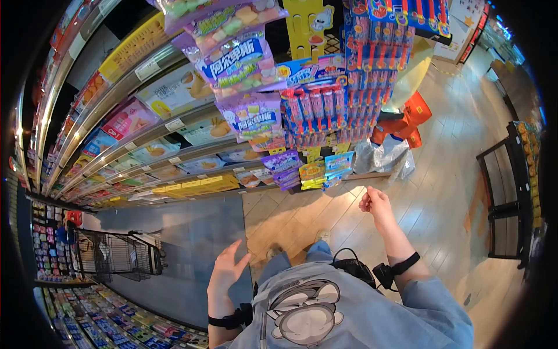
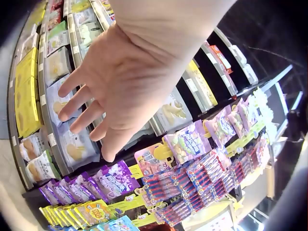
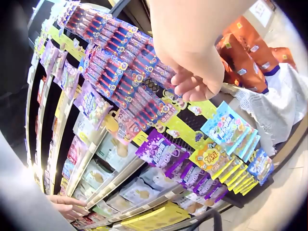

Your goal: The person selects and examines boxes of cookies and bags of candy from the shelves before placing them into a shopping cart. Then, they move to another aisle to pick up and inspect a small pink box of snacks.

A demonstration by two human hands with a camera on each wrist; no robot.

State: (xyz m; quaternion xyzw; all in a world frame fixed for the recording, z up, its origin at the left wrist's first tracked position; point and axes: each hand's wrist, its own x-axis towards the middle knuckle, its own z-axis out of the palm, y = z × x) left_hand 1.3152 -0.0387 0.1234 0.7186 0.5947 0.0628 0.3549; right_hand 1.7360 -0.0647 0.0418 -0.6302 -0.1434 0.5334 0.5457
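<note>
My left hand hangs over the floor with its fingers straight and spread, holding nothing. In the left wrist view the same hand overlaps shelves of packaged snacks. My right hand is out in front of the candy display, its fingers loosely curled and nothing in them. The right wrist view shows this hand in front of blue-and-red candy packs. Below it hang purple candy bags, yellow candy bags and light blue candy bags. Larger lilac marshmallow bags hang higher up.
Long shelves of packaged food run along the left. A black shopping cart stands behind on the grey floor. Orange bags and a silvery sheet sit beside the display. A black rack stands at the right.
</note>
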